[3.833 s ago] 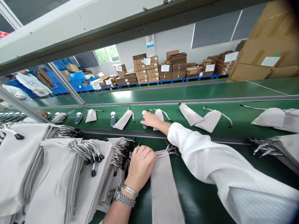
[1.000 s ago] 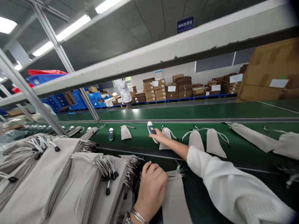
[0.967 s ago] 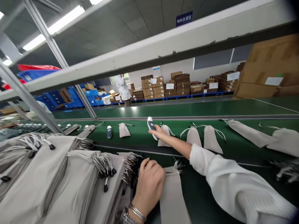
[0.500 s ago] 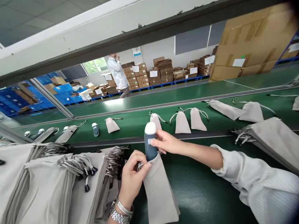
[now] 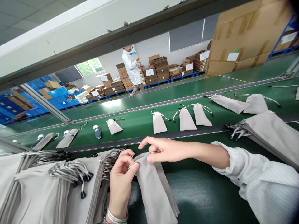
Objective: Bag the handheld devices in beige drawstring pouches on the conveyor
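A long grey drawstring pouch [image 5: 156,193] lies on the green bench in front of me. My left hand [image 5: 122,174] pinches its upper left rim, near the cords. My right hand [image 5: 161,149] reaches in from the right in a white sleeve and presses its thumb and fingers on the pouch's mouth, with the index finger stretched out. The dark device with a white tip is out of sight, hidden inside the pouch. Stacks of flat grey pouches [image 5: 58,183] with black cord ends lie just left of my left hand.
A green conveyor belt [image 5: 140,124] runs behind, carrying several filled grey pouches [image 5: 159,122] and one loose device [image 5: 97,131]. Another pouch stack [image 5: 268,133] lies at right. A person in white [image 5: 132,67] walks past cardboard boxes [image 5: 245,37] at the back. A shelf beam [image 5: 93,34] crosses overhead.
My right hand lifted the device off the belt, brought it to the pouch held open by my left hand, and slid it in; now it has vanished inside and both hands hold the mouth.
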Tool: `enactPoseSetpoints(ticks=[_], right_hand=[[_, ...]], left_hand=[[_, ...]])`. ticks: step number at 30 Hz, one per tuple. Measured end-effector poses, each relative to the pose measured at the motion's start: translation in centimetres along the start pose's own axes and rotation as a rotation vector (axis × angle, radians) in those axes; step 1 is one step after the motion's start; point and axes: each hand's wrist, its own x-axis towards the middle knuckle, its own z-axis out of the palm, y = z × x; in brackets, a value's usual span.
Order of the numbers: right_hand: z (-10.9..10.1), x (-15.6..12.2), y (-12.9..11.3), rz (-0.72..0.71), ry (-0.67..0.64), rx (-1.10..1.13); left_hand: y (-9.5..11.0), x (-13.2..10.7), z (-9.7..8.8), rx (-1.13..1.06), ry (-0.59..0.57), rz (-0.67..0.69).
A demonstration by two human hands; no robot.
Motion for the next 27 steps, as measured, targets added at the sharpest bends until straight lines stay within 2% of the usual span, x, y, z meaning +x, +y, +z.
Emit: enactPoseSetpoints(ticks=[3,7,9,11,13,17,19,21,23,27], right_hand=[[-0.9,-0.5,-0.7,-0.013,0.031,0.155],[-2.5,-1.9,-2.4,-0.125,0.237,0.504],[-3.2,-2.6,-3.1,-0.185,0.325,0.614],[-4.1,-2.9,-3.5,-0.251,0.431,0.64],[-5.2,-3.1,-3.6,-0.353,0.615,0.582],[-8.4,-2.9,-2.5,-0.542,1.017,0.283],[-10.0,-2.7,-1.3,-0.561,1.098,0.108],[-11.2,-2.2,0.2,-0.503,1.051,-0.078],[-11.8,-1.5,1.8,-0.359,0.921,-0.255],[-11.1,0.3,4.8,-0.055,0.697,-0.472]], left_hand=[[0.8,0.2,-0.7,-0.089,0.037,-0.024],[2.2,0.7,-1.6,-0.331,0.229,0.018],[2.1,0.8,-1.4,-0.337,0.208,0.035],[1.2,0.7,-0.9,-0.241,0.156,0.033],[0.0,0.6,-0.3,-0.049,0.109,0.018],[-1.8,0.4,0.3,0.458,-0.068,0.076],[-2.3,0.3,0.4,0.61,-0.164,0.132],[-2.5,0.3,0.4,0.686,-0.232,0.169],[-2.8,0.2,0.5,0.733,-0.263,0.193],[-3.5,0.1,0.7,0.78,-0.292,0.226]])
